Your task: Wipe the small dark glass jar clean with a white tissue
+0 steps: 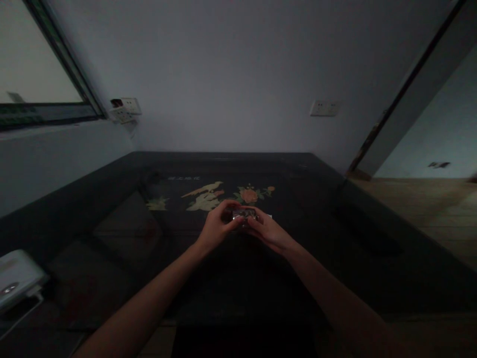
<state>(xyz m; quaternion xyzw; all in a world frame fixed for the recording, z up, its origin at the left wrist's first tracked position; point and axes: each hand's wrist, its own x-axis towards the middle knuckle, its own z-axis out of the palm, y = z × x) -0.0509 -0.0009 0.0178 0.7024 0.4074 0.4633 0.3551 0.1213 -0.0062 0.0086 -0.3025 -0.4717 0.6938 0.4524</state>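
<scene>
Both of my hands meet over the middle of a dark, glossy table. Between them is a small shiny, roughly rectangular thing, its kind too dim to make out. My left hand curls its fingers round the left side, thumb on the near edge. From the other side my right hand closes on it, thumb also at the near edge. A small white bit shows just beyond the right hand. Under and past the hands lies a picture of birds and flowers on the tabletop.
At the lower left stands a white device with a cable. The wall behind the table carries a socket on the right and a socket with a plugged-in adapter on the left. A window is at upper left; wooden floor shows at right.
</scene>
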